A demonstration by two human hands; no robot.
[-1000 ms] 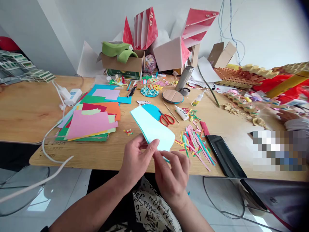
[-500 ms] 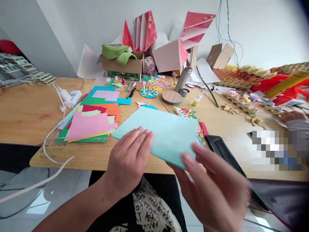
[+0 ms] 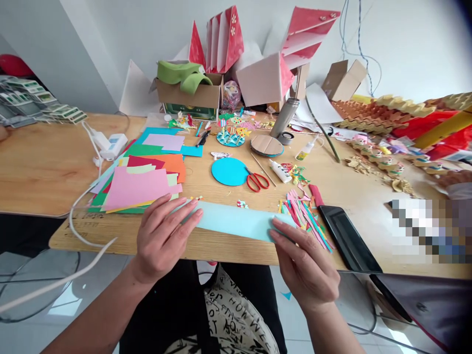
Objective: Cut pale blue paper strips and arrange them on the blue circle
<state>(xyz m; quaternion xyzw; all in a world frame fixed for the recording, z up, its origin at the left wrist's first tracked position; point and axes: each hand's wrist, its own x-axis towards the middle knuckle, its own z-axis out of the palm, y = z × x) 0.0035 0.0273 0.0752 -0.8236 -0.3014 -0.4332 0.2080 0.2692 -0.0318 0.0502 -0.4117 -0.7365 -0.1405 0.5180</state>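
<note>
Along the near edge of the desk: here's the pale blue paper, a long narrow band between my two hands, its right end sitting a touch lower.
Left hand: on the left end, fingers slightly parted over the top, thumb out of sight, so I've got the paper but can't tell exactly how it's pinched.
Right hand: on the other end, fingertips on the upper face, thumb hidden; that end's held too.
Blue disc: flat on the desk, beyond the paper.
Scissors: red handles towards me, tips over the disc's right rim.
Glue: lying on its side, right of the scissors, with a thin stick between.
Strips: a loose, colourful heap near my right hand.
Sheets: stacked untidily beyond my left hand, pink on top.
</note>
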